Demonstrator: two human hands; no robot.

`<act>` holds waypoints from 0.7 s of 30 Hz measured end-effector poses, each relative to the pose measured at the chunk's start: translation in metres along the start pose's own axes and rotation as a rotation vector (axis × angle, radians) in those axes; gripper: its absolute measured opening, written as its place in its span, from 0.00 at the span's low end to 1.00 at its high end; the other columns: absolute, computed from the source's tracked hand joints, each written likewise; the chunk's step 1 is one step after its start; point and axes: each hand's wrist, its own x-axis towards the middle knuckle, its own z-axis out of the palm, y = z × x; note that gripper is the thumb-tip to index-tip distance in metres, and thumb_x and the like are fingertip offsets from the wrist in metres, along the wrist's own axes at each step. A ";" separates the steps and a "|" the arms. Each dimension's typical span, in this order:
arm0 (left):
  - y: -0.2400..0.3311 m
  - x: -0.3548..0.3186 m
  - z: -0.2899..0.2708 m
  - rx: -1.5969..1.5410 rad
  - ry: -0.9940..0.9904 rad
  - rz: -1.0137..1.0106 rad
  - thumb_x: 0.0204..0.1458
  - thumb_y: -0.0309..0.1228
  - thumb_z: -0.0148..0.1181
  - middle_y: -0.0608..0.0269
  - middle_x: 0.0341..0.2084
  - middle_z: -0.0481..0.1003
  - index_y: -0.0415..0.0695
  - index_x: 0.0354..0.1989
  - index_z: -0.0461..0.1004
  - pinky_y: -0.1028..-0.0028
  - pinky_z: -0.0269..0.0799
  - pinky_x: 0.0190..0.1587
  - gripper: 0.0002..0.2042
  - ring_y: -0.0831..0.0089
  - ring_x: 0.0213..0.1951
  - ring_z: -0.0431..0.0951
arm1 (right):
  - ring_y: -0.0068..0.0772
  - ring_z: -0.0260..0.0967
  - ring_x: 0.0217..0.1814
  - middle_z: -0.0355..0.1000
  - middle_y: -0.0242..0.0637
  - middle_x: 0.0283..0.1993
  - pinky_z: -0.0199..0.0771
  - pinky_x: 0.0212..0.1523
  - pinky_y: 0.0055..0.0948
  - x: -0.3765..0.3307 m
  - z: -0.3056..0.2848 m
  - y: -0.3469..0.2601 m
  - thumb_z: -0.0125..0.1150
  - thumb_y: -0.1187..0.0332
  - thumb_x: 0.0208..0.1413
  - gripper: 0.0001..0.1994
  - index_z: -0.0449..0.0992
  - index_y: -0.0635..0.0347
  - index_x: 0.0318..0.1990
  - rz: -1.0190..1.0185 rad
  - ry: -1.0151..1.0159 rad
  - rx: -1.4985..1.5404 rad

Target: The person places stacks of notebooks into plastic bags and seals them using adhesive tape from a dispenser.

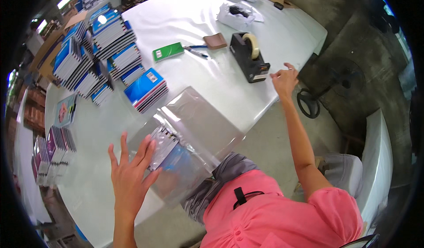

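Note:
My left hand (134,177) is open, its fingers spread beside and partly over clear plastic sleeves (203,117) at the near table edge. Something blue and white (179,157) shows through the plastic there; its kind is blurred by glare. My right hand (285,82) is raised off the table's right edge, fingers apart and partly bent. No held thing is visible in it, though a thin strip of tape would be hard to see. Just left of those fingers stands a black tape dispenser (248,62) with a roll of clear tape (252,44).
Blue notebooks (145,86) stand in several stacks at left, and purple ones (55,148) nearer. A green box (168,51), pens (196,49) and a brown pad (215,41) lie mid-table. Crumpled plastic (236,18) is farther back. A fan (344,78) stands at right.

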 end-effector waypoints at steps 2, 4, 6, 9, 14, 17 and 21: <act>0.000 0.002 0.003 -0.017 0.011 0.012 0.41 0.35 0.68 0.76 0.63 0.64 0.53 0.61 0.67 0.46 0.38 0.68 0.34 0.54 0.69 0.50 | 0.46 0.64 0.53 0.70 0.45 0.52 0.64 0.49 0.44 -0.007 -0.010 -0.027 0.69 0.60 0.47 0.11 0.82 0.59 0.27 -0.060 0.162 -0.400; 0.001 0.006 0.007 -0.031 0.015 0.015 0.42 0.36 0.67 0.76 0.62 0.64 0.53 0.61 0.67 0.46 0.38 0.68 0.33 0.54 0.69 0.51 | 0.20 0.59 0.27 0.73 0.32 0.32 0.59 0.30 0.23 -0.021 -0.012 -0.045 0.67 0.64 0.48 0.09 0.81 0.61 0.26 0.076 -0.274 0.354; -0.003 0.004 0.008 -0.032 0.042 0.068 0.45 0.39 0.65 0.77 0.62 0.64 0.53 0.61 0.68 0.47 0.38 0.68 0.30 0.55 0.68 0.53 | 0.15 0.54 0.24 0.71 0.26 0.29 0.56 0.28 0.20 -0.074 -0.008 -0.123 0.61 0.71 0.49 0.06 0.80 0.65 0.28 0.134 -0.657 0.614; -0.009 0.000 0.011 -0.024 0.081 0.083 0.48 0.41 0.63 0.78 0.62 0.64 0.53 0.60 0.68 0.47 0.38 0.68 0.28 0.57 0.67 0.54 | 0.11 0.47 0.18 0.64 0.23 0.23 0.46 0.20 0.18 -0.142 -0.013 -0.223 0.62 0.69 0.55 0.09 0.78 0.69 0.35 0.376 -1.090 0.816; -0.010 -0.002 0.014 -0.034 0.094 0.084 0.49 0.41 0.63 0.79 0.62 0.65 0.54 0.61 0.68 0.47 0.39 0.69 0.28 0.59 0.66 0.56 | 0.10 0.44 0.17 0.54 0.18 0.17 0.39 0.18 0.19 -0.183 0.000 -0.266 0.64 0.64 0.56 0.13 0.78 0.69 0.33 0.454 -1.343 0.749; -0.009 -0.002 0.016 -0.054 0.118 0.086 0.48 0.41 0.63 0.78 0.62 0.65 0.54 0.61 0.67 0.47 0.40 0.69 0.28 0.59 0.66 0.57 | 0.11 0.43 0.16 0.53 0.18 0.16 0.37 0.18 0.20 -0.193 0.009 -0.255 0.65 0.62 0.56 0.15 0.77 0.70 0.32 0.447 -1.273 0.628; -0.007 -0.003 0.022 -0.071 0.120 0.076 0.48 0.40 0.63 0.77 0.62 0.65 0.54 0.62 0.66 0.47 0.41 0.68 0.29 0.58 0.65 0.59 | 0.11 0.42 0.16 0.53 0.18 0.15 0.37 0.17 0.20 -0.211 0.012 -0.235 0.65 0.60 0.56 0.16 0.77 0.69 0.30 0.455 -1.167 0.571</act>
